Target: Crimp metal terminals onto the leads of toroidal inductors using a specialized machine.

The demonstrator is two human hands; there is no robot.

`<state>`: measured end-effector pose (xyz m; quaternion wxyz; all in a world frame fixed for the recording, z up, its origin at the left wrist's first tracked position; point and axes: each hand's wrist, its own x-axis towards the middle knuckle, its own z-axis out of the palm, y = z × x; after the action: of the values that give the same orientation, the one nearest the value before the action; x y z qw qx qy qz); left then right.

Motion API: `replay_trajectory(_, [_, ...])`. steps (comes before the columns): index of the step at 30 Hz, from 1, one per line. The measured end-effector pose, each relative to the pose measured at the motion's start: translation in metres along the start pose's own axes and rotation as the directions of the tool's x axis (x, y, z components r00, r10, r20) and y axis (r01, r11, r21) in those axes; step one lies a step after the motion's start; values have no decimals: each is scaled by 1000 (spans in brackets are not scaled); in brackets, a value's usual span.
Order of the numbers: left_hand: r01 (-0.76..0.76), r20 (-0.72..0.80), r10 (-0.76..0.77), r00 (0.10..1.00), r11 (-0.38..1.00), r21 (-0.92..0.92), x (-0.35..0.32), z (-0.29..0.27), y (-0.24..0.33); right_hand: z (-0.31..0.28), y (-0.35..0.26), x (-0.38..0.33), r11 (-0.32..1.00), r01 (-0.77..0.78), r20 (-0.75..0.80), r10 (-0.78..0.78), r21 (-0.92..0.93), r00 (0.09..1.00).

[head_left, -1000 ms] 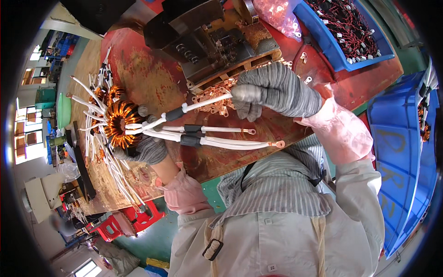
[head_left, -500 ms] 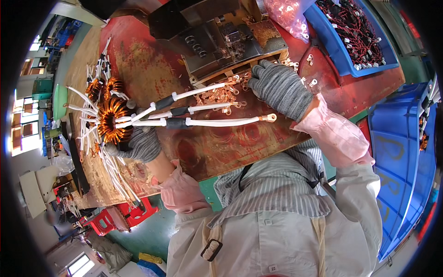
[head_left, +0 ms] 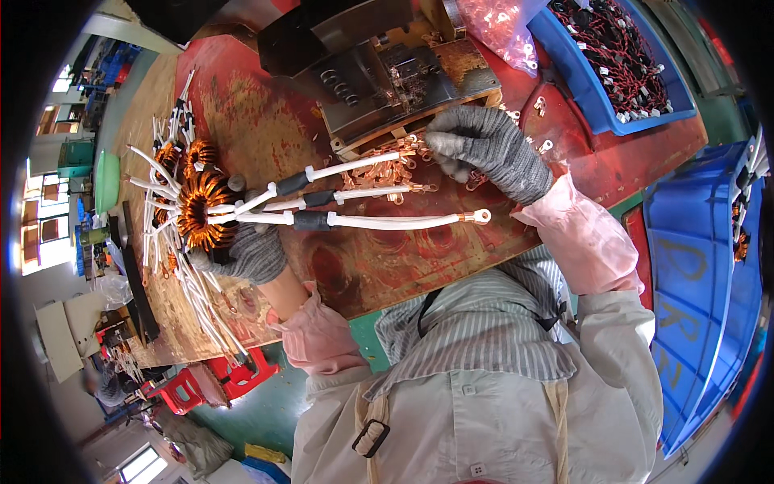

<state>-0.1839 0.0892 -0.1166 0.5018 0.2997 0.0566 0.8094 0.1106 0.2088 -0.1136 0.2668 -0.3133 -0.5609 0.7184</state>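
In my grey-gloved left hand point(head_left: 256, 256) is a ring-shaped coil point(head_left: 201, 208) wound with copper wire, my fingers wrapped round its right side. Three white-sleeved leads with black bands reach right from it. The nearest lead point(head_left: 395, 222) ends in a copper ring lug point(head_left: 481, 216); the middle lead point(head_left: 371, 194) also has a copper end. My gloved right hand point(head_left: 496, 153) is closed in a pinch at the tip of the farthest lead point(head_left: 355, 164), on a copper lug point(head_left: 416, 147) partly hidden by the fingertips. Loose copper lugs point(head_left: 379, 176) lie heaped beneath the leads.
A dark metal press point(head_left: 379, 81) on a wooden base stands beyond the lugs. At the far right are a bag of lugs point(head_left: 504, 32) and a blue bin point(head_left: 601, 121) of wired parts. More coils point(head_left: 200, 153) with white leads lie left. A big blue crate point(head_left: 685, 266) stands right.
The coil and its leads have shifted slightly right with my left hand. My right hand has turned so its thumb shows, and its fingertips have drawn in to the farthest lead's end.
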Motion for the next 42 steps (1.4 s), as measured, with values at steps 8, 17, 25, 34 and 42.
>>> replay_trajectory(8, [-38, -11, 39, 999, 999, 10, -1, -6, 3, 8, 14, 5, 985, 163, 70, -167, 47, 984])
replay_trajectory(17, [29, 100, -26, 995, 999, -28, 2, -5, 3, 7, -5, 1, 980, 198, 93, -196, -9, 976])
replay_trajectory(25, [95, 2, -95, 996, 996, -5, -1, -12, 1, -4, -17, 23, 949, 313, 32, -312, -29, 950])
replay_trajectory(34, [47, -160, -35, 986, 996, 72, 1, -14, -2, -11, -23, 50, 964, 264, -29, -263, 35, 964])
replay_trajectory(42, [39, -229, -6, 973, 989, 140, 4, -15, -2, -12, -25, 57, 967, 247, -17, -247, 66, 969])
